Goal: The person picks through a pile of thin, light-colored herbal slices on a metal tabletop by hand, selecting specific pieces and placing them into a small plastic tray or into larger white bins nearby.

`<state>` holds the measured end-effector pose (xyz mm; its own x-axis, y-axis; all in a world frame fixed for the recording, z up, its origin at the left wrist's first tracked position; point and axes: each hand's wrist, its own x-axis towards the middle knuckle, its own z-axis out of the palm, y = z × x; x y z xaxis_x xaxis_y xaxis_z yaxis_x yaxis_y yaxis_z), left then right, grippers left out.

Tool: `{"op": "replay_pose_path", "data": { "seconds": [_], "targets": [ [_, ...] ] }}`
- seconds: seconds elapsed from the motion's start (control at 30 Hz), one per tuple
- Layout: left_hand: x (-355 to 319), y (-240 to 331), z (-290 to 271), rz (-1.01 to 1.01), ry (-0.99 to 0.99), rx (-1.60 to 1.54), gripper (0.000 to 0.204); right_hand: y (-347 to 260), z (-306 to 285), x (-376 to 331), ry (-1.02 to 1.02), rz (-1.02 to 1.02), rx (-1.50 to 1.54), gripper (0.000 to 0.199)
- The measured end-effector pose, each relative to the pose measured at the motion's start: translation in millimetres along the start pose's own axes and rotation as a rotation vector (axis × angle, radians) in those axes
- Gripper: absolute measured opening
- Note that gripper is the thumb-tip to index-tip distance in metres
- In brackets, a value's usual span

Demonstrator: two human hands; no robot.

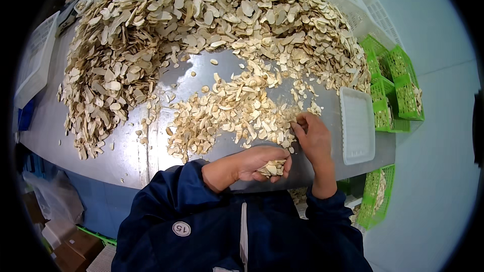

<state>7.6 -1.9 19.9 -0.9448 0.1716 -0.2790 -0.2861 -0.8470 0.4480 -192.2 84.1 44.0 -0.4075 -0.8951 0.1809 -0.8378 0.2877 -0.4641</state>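
My left hand point(249, 163) is cupped near the table's front edge, its fingers curled round a small bunch of pale dried slices point(273, 168). To its right, my right hand point(315, 138) reaches to the edge of a loose spread of small cream-coloured slices point(232, 108) on the metal table point(297, 174). Its thumb and forefinger are pinched together beside the slices, and anything between them is too small to make out. Behind the spread, a big heap of larger brown-edged slices point(113, 70) curves from left to right.
A shallow white tray point(357, 126) lies right of my right hand. Beyond it stand green baskets point(406, 93) with slices inside, and another green basket point(370, 199) sits lower. White perforated crates point(38, 60) edge the table at left and at the back point(348, 0).
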Motion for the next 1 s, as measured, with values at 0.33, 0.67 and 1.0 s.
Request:
{"op": "replay_pose_path", "data": {
  "seconds": [0.33,0.67,1.0],
  "targets": [
    [2,-5,-2,0.027,-0.013,-0.007,0.042,-4,-5,-3,0.015,-0.059,0.047,0.020],
    [11,-3,-2,0.059,0.065,-0.044,0.039,2,-8,9,-0.125,0.077,0.100,0.018],
    [19,4,-17,0.276,-0.008,-0.133,0.041,-6,-26,90,-0.516,0.019,0.266,0.049]
  ]
}}
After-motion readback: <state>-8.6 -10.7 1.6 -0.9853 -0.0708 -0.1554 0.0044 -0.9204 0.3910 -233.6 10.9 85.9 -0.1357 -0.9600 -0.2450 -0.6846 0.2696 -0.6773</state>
